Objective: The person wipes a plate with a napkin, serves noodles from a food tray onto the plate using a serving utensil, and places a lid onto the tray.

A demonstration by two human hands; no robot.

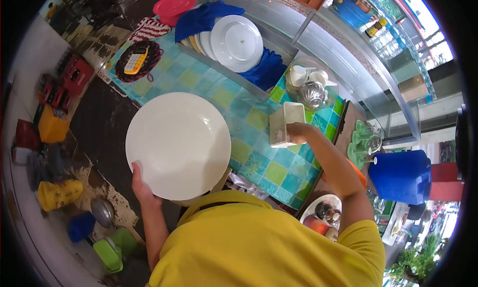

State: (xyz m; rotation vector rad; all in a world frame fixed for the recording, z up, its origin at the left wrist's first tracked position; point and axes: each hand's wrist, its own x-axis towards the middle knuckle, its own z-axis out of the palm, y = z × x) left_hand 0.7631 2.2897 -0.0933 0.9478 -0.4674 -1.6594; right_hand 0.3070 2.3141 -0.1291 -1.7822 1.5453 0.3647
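A large white round plate [177, 142] is in my left hand [143, 186], which grips its lower left rim with the thumb on top. The rest of that hand's fingers are hidden under the plate. At the right of the table, my right hand [301, 132] is closed over the wall of a white rectangular container [275, 130]. Its fingertips go down inside, where I cannot see them clearly. Beyond the container stands a clear bowl [326, 68] with white cups [298, 75] and a shiny ribbed metal piece [312, 93].
A checked cloth [211, 95] covers the table. At its back, a grey tray [219, 73] holds stacked white plates [236, 43] and blue cloths [264, 70]. A yellow calculator [136, 62] lies far left, near a pink basin [174, 7]. Blue container [401, 176] at right.
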